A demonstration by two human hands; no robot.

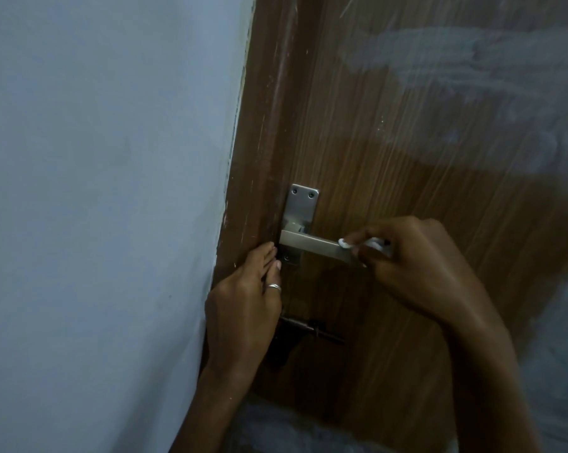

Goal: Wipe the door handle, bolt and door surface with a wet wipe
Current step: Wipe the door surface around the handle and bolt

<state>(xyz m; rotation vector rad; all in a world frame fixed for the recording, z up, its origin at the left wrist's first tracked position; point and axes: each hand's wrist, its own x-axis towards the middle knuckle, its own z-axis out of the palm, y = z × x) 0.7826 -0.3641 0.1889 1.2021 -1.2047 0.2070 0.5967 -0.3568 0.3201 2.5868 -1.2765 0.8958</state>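
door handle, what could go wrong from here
The wet wipe is a small wad pinched by the right hand at the free end of the door handle; it may slip off.
The left hand rests its fingertips at the edge of the door by the frame; if the handle unlatches, they could get pinched.
The bolt sits partly behind that hand, easily skipped.

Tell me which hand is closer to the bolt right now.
Left. The left hand rests on the door edge, right beside the bolt. The right hand is higher up, holding the wipe on the handle.
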